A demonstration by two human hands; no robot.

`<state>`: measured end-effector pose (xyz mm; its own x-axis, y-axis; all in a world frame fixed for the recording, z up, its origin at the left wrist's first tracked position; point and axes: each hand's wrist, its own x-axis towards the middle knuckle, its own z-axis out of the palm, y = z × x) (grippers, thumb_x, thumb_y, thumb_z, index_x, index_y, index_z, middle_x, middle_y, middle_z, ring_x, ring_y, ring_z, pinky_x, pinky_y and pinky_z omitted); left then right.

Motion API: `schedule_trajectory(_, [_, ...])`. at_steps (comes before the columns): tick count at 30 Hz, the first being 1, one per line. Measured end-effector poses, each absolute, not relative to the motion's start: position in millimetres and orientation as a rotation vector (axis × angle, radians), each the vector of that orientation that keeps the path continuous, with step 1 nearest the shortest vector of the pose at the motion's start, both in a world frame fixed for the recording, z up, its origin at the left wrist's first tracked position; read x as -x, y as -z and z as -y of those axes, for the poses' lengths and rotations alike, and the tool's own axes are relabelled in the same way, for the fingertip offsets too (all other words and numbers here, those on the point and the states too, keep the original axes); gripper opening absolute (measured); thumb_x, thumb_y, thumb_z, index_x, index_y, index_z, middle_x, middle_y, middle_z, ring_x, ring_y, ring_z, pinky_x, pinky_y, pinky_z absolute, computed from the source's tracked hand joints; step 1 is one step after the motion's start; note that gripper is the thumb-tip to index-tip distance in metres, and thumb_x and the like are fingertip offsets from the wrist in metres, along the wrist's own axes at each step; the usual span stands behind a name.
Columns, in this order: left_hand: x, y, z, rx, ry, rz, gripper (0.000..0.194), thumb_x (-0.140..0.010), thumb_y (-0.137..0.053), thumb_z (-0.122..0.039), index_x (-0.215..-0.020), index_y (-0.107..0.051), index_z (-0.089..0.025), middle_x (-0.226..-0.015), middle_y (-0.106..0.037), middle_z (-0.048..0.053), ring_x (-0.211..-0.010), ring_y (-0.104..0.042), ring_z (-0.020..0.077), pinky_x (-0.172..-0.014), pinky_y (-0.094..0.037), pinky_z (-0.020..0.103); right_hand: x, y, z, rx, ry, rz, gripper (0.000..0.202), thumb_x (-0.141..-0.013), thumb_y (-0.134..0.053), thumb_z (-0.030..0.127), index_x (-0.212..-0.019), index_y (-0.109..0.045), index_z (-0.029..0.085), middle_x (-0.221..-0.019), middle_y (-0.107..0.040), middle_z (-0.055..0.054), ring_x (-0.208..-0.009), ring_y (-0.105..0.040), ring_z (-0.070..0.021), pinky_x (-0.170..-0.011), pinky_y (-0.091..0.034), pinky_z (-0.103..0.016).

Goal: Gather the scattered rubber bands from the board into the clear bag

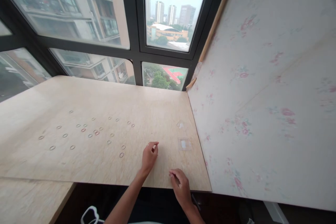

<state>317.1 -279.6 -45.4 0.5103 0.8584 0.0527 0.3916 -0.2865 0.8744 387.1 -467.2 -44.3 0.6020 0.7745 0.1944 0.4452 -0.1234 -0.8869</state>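
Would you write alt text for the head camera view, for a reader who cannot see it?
A person's left hand and right hand hover at a pale windowsill, beside scattered small rings and a clear square container. Windows show buildings; floral wallpaper covers the right wall.

A home is suggested, high up in an apartment block. Pink flowers are printed on the wallpaper (pixel 244 73), and tall buildings (pixel 168 13) are seen through dark-framed windows (pixel 173 7).
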Motion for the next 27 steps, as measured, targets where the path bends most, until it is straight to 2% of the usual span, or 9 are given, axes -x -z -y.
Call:
schedule_trajectory(5, [-271.6,51.1,297.3,-1.983,-0.793,-0.877,0.022,-0.085,-0.041,-0.017,-0.092,-0.062,-0.02,-0.093,-0.065,0.007,-0.086,-0.062,0.0187,-0.077,-0.049,0.032,-391.3,44.1,457.7,1.797,-0.556,0.869,0.027,-0.088,-0.053,0.041,-0.092,-0.07,0.02,-0.091,-0.07,-0.009,-0.084,-0.066,-0.0225,-0.075,-0.055,-0.033])
schedule_trajectory(10, [-249.1,48.4,311.0,-1.997,-0.728,-0.722,0.027,-0.083,-0.041,-0.009,-0.092,-0.064,-0.021,-0.091,-0.062,0.006,-0.086,-0.06,0.017,-0.078,-0.048,0.03,-386.3,25.7,414.5,1.722,-0.658,0.862,0.033,-0.085,-0.056,0.046,-0.097,-0.069,0.018,-0.091,-0.072,-0.01,-0.082,-0.068,-0.0231,-0.072,-0.056,-0.034])
schedule_trajectory(15, [-245.3,53.2,309.3,-1.984,-0.744,-0.657,0.029,-0.079,-0.044,-0.004,-0.089,-0.067,-0.019,-0.092,-0.064,0.009,-0.085,-0.059,0.0196,-0.075,-0.048,0.032,-355.4,-5.1,332.2,1.672,-0.606,1.183,0.03,-0.089,-0.05,0.039,-0.103,-0.066,0.018,-0.096,-0.07,-0.009,-0.084,-0.066,-0.0198,-0.073,-0.054,-0.031])
schedule_trajectory(17, [-241.9,54.5,307.8,-1.986,-0.74,-0.622,0.027,-0.078,-0.045,-0.005,-0.086,-0.067,-0.017,-0.088,-0.064,0.01,-0.084,-0.059,0.0208,-0.073,-0.049,0.032,-340.1,-9.4,295.6,1.756,-0.573,1.473,0.029,-0.092,-0.043,0.031,-0.108,-0.063,0.019,-0.099,-0.069,-0.007,-0.081,-0.064,-0.0155,-0.071,-0.051,-0.027])
schedule_trajectory(18, [-239.6,54.2,307.3,-1.984,-0.734,-0.602,0.027,-0.079,-0.045,-0.005,-0.086,-0.067,-0.017,-0.088,-0.064,0.01,-0.084,-0.059,0.021,-0.073,-0.049,0.033,-333.2,-8.9,278.4,1.77,-0.585,1.547,0.025,-0.09,-0.046,0.028,-0.105,-0.064,0.02,-0.098,-0.069,-0.006,-0.078,-0.063,-0.0141,-0.07,-0.05,-0.025])
schedule_trajectory(22, [-230.7,47.4,305.8,-1.94,-0.745,-0.522,0.034,-0.079,-0.043,-0.003,-0.098,-0.067,-0.018,-0.098,-0.064,0.01,-0.092,-0.059,0.0213,-0.079,-0.049,0.033,-316.2,3.8,227.5,1.841,-0.618,1.761,0.01,-0.078,-0.058,0.018,-0.081,-0.066,0.021,-0.072,-0.067,0.0,-0.063,-0.058,-0.0129,-0.059,-0.04,-0.022])
schedule_trajectory(24, [-229.1,44.0,305.4,-1.917,-0.762,-0.52,0.036,-0.078,-0.043,-0.001,-0.099,-0.067,-0.019,-0.101,-0.063,0.009,-0.095,-0.059,0.0212,-0.082,-0.049,0.033,-314.3,10.2,215.0,1.892,-0.62,1.846,0.009,-0.075,-0.06,0.015,-0.078,-0.065,0.021,-0.065,-0.064,0.001,-0.059,-0.055,-0.0126,-0.054,-0.034,-0.022])
schedule_trajectory(27, [-229.8,42.7,305.3,-1.898,-0.775,-0.54,0.037,-0.075,-0.043,0.001,-0.096,-0.067,-0.019,-0.103,-0.062,0.009,-0.097,-0.059,0.021,-0.084,-0.049,0.033,-314.2,13.8,208.7,1.938,-0.618,1.957,0.009,-0.076,-0.059,0.015,-0.078,-0.064,0.022,-0.064,-0.064,0.001,-0.057,-0.054,-0.0127,-0.052,-0.029,-0.022])
